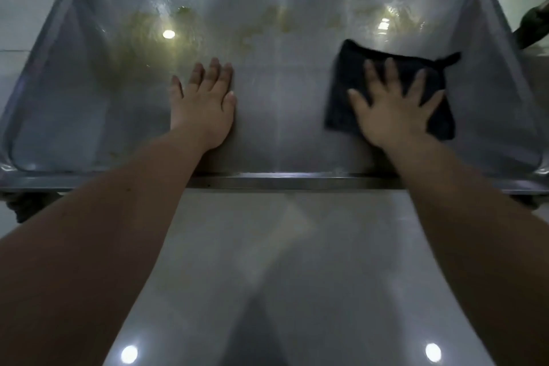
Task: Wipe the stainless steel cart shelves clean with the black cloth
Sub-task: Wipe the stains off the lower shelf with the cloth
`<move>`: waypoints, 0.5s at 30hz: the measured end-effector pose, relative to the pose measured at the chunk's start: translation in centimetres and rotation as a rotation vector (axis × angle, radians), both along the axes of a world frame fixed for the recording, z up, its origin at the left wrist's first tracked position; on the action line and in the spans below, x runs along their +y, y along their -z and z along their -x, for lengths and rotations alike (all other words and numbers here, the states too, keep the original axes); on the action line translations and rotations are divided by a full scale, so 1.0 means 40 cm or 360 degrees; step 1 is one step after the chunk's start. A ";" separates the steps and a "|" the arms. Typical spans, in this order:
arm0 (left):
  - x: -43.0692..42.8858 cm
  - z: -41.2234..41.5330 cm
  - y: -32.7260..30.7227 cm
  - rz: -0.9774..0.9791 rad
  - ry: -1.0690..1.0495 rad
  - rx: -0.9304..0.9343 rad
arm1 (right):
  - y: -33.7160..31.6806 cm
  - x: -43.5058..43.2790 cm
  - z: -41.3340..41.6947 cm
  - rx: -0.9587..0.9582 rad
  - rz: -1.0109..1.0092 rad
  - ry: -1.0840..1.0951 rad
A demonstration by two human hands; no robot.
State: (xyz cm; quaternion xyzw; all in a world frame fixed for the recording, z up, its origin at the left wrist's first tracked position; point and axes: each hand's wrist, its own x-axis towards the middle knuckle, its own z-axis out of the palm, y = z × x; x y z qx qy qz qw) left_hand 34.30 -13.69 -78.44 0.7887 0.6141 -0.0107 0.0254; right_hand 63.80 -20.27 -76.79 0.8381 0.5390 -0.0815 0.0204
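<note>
Right hand [395, 110] presses flat on the black cloth [386, 89] to wipe the shelf [282, 134] – left hand [205, 101] flat, fingers straight, steadying the cart – yellowish smears [154, 30] far left

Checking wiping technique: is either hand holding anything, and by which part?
Nothing is gripped. The right hand presses flat on the middle of the black cloth, fingers spread; the left hand rests flat on the shelf.

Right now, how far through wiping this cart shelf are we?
Done: the near strip of the shelf looks mostly free of smears. In hand: the right hand presses flat on the black cloth on the shelf's right side, while the left hand rests flat mid-shelf. Left: yellowish smears run across the far half, heaviest at far left. Other shelves cannot be judged from here.
</note>
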 end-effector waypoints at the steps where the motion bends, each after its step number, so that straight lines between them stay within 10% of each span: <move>1: 0.002 0.001 0.000 0.0010 0.0000 -0.0003 | 0.003 -0.006 0.069 -0.0016 0.0001 -0.0102; 7: 0.007 0.009 -0.031 0.0068 0.0009 -0.0086 | -0.004 -0.030 0.332 0.0085 0.0029 -0.0427; 15: -0.073 -0.248 -0.102 -0.0050 0.0197 -0.0255 | -0.050 -0.058 0.099 0.0494 -0.0515 -0.0137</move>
